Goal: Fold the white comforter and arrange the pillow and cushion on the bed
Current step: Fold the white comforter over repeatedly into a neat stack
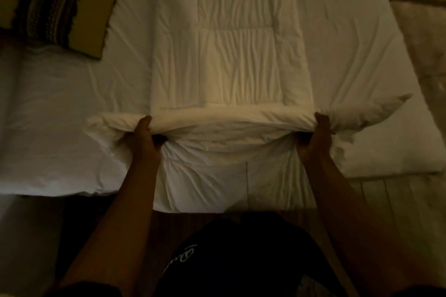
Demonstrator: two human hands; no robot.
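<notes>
The white quilted comforter [231, 50] lies folded into a long strip down the middle of the bed [55, 113]. Its near end is bunched and lifted into a fold. My left hand [144, 137] grips that fold on the left side. My right hand [316, 135] grips it on the right, fingers curled over the fabric. An olive cushion [60, 7] with a dark patterned band lies at the far left of the bed. No pillow is clearly visible; the room is dim.
The bed's near edge runs across the frame just in front of my legs in dark shorts [241, 255]. Pale floorboards [395, 200] show at the lower right. A light rug or floor patch [424, 31] lies beyond the bed's right edge.
</notes>
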